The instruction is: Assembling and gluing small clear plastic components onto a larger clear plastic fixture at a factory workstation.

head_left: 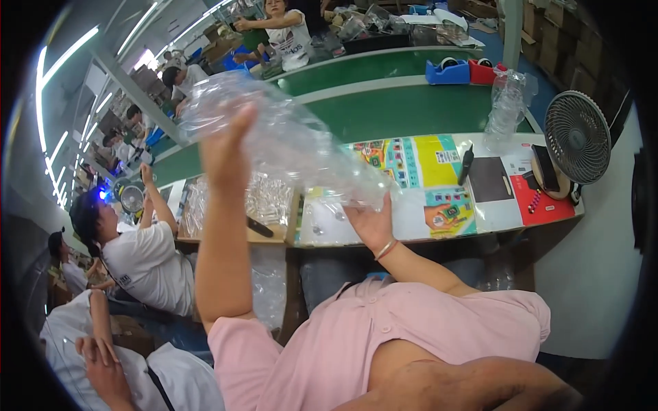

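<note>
Plastic [312,144] above workbench [493,231], green surface [404,113] beyond

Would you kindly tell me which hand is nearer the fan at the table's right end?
Right: the right hand is left of the fan; the left hand is raised, farther left.

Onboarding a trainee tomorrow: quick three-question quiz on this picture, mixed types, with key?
1. What stretches between the left hand and the right hand? A) a cardboard box B) clear plastic packaging C) a roll of tape
2. True or false: the desk fan is to the right of both hands.
3. Fill in: beside the blue tape dispenser stands a ____ one.

Key: 1. B; 2. true; 3. red.
</note>
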Demonstrator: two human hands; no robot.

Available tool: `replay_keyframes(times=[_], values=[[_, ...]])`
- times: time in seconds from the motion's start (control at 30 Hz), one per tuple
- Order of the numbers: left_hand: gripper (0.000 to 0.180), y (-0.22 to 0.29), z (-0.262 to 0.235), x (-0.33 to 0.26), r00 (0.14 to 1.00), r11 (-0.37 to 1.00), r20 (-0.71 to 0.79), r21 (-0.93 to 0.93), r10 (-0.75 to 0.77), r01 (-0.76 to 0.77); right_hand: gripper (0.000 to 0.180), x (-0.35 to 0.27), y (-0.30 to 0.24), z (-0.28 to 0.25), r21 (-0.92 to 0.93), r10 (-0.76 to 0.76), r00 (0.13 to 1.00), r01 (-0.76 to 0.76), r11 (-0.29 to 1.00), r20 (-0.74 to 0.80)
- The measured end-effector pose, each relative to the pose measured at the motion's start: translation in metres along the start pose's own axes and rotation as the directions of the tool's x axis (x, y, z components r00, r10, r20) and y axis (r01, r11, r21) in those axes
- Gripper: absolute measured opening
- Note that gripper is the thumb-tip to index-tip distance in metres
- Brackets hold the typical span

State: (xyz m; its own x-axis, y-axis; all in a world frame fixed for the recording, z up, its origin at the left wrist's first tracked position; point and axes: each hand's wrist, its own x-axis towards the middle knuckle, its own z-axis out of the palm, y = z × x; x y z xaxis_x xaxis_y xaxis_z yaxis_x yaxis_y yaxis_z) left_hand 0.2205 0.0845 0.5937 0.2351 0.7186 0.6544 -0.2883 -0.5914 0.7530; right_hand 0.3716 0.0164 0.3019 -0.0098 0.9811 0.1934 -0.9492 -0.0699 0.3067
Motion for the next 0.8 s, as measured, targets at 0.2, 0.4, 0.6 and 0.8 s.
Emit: replay_keyframes(times=[0.2, 0.4, 0.6, 0.8], values=[[0.041, -0.028, 0.067, 0.05, 0.959, 0.989, 0.281, -0.129, -0.029, 0.068, 0.073, -0.044, -0.024, 0.041, -0.356, 0.285, 0.925, -0.362, 0.862, -0.249], [0.073, -0.035, 0.149, 0.061, 0.855, 0.985, 0.495, -0.015, 0.156, -0.171, 0.052, -0.044, -0.085, 0.211, -0.73, -0.151, 0.733, 0.59, -0.346, 0.664], [0.066, -0.055, 0.139, 0.066, 0.778, 0.994, 0.619, -0.039, 0.105, -0.103, 0.073, 0.055, -0.052, 0.337, -0.329, 0.098, 0.485, 0.715, -0.617, 0.869], [0.093, -0.107, 0.105, 0.053, 0.816, 0.967, 0.57, -0.138, -0.098, 0.213, 0.056, 0.102, -0.03, 0.341, -0.54, 0.274, 0.79, 0.585, -0.605, 0.549]])
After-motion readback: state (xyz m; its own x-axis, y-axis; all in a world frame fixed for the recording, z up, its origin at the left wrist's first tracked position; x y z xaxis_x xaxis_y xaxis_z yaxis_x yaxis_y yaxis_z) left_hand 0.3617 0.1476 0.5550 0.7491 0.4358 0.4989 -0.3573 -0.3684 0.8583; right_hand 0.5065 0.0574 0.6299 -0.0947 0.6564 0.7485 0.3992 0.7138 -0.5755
